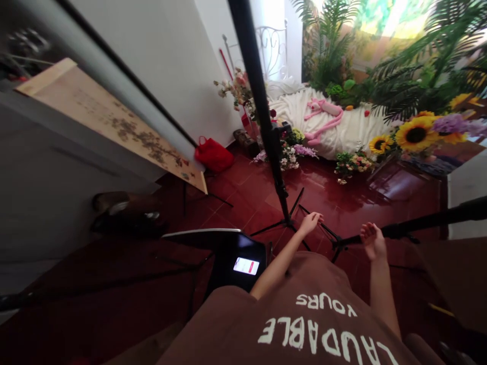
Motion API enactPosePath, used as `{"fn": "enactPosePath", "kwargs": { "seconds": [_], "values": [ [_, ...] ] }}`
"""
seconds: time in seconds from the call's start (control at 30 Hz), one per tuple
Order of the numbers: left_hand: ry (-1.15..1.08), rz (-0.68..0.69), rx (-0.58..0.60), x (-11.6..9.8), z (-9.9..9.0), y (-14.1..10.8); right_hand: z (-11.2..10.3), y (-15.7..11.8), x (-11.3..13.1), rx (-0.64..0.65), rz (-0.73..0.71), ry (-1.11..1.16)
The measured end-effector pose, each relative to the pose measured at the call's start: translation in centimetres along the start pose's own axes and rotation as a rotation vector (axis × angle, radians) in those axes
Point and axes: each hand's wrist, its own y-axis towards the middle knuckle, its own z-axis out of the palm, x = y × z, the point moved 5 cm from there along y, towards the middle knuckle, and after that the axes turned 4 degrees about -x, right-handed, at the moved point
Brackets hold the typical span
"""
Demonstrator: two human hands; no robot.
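Observation:
My left hand (312, 222) is in front of my brown shirt, near the foot of a black stand (279, 187); its fingers are loosely apart and nothing shows in them. To the right, my right hand (373, 240) is raised with the palm turned up, its fingers slightly curled and holding nothing, beside a second black stand (403, 227). A phone (246, 266) with a lit screen lies on a dark surface (224, 253) left of my left forearm.
Beyond the stands, a pink plush toy (323, 119) lies on white cloth (353, 134), among flowers and palm leaves. Sunflowers (416, 133) stand at the right. A red bag (213, 154) and a long painted scroll (125, 121) are at the left. The floor (243, 187) is red tile.

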Motion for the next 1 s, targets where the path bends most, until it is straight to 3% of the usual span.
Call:
{"fn": "enactPosePath", "kwargs": {
  "seconds": [0.1,0.2,0.37,0.43,0.53,0.67,1.0],
  "values": [
    [0.026,0.102,0.165,-4.0,4.7,0.7,-4.0,0.0,1.4,-0.134,-0.137,-0.091],
    [0.060,0.223,0.324,-8.4,9.7,0.4,-6.1,-0.4,2.5,-0.199,-0.270,-0.233],
    [0.027,0.481,0.500,-14.7,17.3,-2.6,-9.3,-1.3,6.3,-0.445,-0.556,-0.232],
    [-0.002,0.561,0.593,-16.1,20.0,-4.2,-10.0,-1.3,8.0,-0.435,-0.569,-0.286],
    [-0.001,0.562,0.694,-16.2,23.3,-5.6,-10.5,-1.1,9.7,-0.370,-0.461,-0.441],
    [0.010,0.491,0.666,-14.7,25.6,-5.3,-11.0,-1.0,10.5,-0.345,-0.264,-0.502],
    [-0.078,0.495,0.611,-13.7,26.5,-4.9,-8.8,-1.9,10.5,-0.153,-0.202,-0.369]
  ]
}}
